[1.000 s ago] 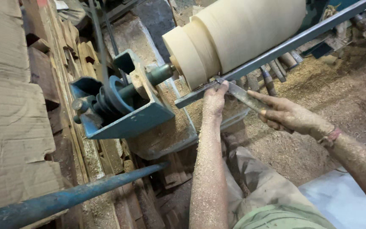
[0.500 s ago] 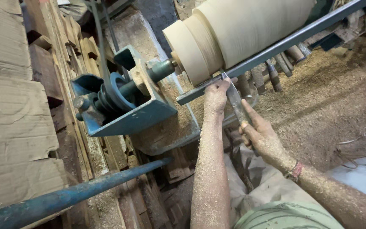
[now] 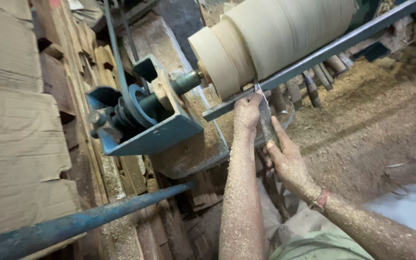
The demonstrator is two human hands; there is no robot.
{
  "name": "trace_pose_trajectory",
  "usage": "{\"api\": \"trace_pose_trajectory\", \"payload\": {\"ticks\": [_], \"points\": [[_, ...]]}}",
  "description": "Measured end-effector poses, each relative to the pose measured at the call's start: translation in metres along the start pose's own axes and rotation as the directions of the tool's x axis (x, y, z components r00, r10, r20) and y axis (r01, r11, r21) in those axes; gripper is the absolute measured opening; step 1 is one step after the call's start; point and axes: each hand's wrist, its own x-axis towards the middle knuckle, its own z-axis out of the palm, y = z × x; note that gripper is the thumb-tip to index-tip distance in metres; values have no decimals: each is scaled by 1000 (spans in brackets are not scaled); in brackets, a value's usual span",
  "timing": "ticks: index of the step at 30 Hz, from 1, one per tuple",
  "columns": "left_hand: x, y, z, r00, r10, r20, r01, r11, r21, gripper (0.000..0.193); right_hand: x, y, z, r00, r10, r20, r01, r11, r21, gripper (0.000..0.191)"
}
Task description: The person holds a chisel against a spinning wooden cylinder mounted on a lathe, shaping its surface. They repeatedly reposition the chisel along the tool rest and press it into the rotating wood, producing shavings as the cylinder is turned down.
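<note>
Left hand clenched on chisel at the tool rest — tip against pale wood cylinder. Right hand wraps the chisel's lower end.

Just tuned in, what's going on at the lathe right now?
A person is working a pale wooden cylinder mounted on a lathe. The left hand presses a flat metal chisel against the long steel tool rest, tip at the wood. The right hand grips its lower end. Sawdust coats both arms and the floor.
</note>
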Motion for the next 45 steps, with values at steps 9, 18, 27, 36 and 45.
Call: {"api": "trace_pose_trajectory", "payload": {"ticks": [9, 18, 27, 36, 45], "points": [[10, -19, 1, 996, 80, 36, -80, 997, 10, 25, 17, 5, -44, 979, 109, 174, -117, 992, 37, 76], [6, -14, 4, 995, 84, 48, -85, 996, 5, 26, 48, -25, -103, 929, 144, 341, -64, 970, -233, 73], [2, -4, 2, 1000, 16, 18, -16, 1000, 18, 24, 14, -6, -44, 971, 186, 149, -162, 974, -161, 71], [2, -4, 2, 997, -72, -24, 73, 997, 40, 31, 1, 3, 4, 999, 39, -23, -37, 996, 86, 73], [9, -23, 3, 998, 58, 0, -58, 998, -22, 27, 15, 11, -47, 981, -6, 195, -4, 999, 51, 74]]}}
